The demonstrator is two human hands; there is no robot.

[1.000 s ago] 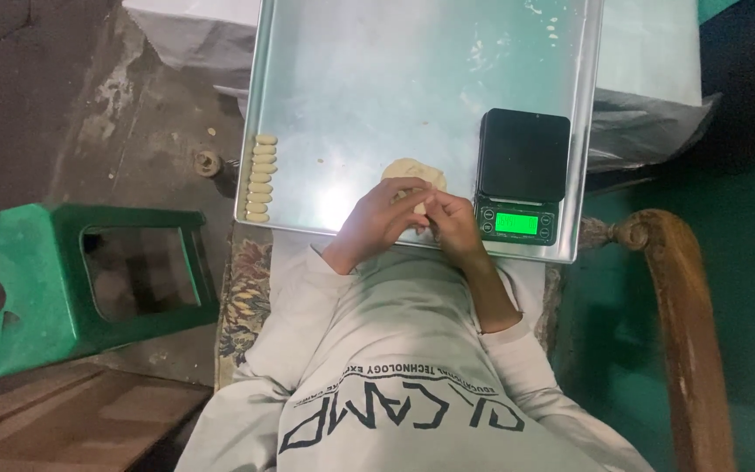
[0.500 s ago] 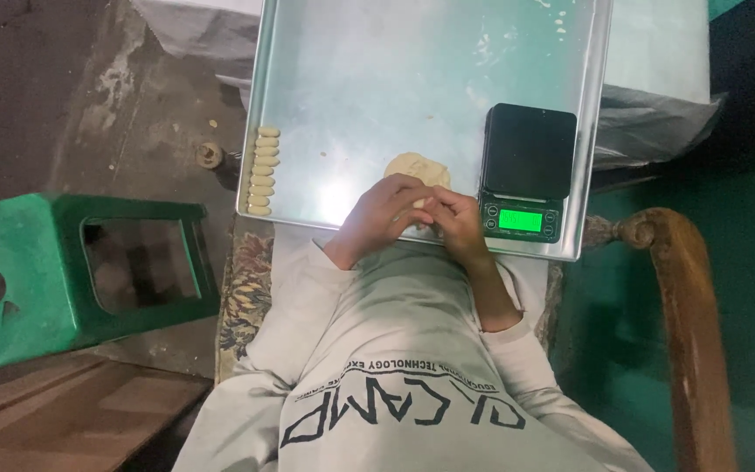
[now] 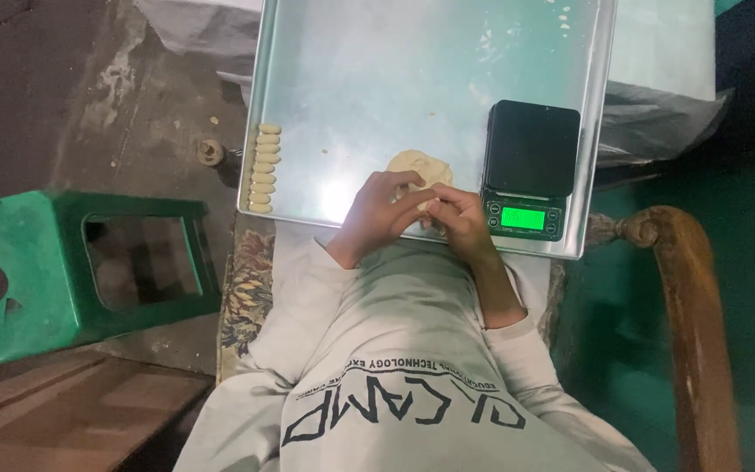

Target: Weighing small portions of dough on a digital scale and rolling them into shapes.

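Two hands: left hand (image 3: 380, 212) and right hand (image 3: 459, 212) meet at the near edge of the metal tray (image 3: 351, 79), fingers curled together around a small bit of dough, seemingly pinched between both.
Dough lump (image 3: 416, 163): pale, on the tray just beyond the hands.
Scale (image 3: 528, 166): black, green lit display, right of the lump.
Shaped pieces (image 3: 264, 168): a short column along the tray's left rim.
Stool (image 3: 72, 262): green, left of the tray.

There is only one view, from the person's head; it looks steeply down over the chest to the tray (image 3: 308, 105) on the lap, quite near, with the stool (image 3: 37, 253) at the left and floor around it
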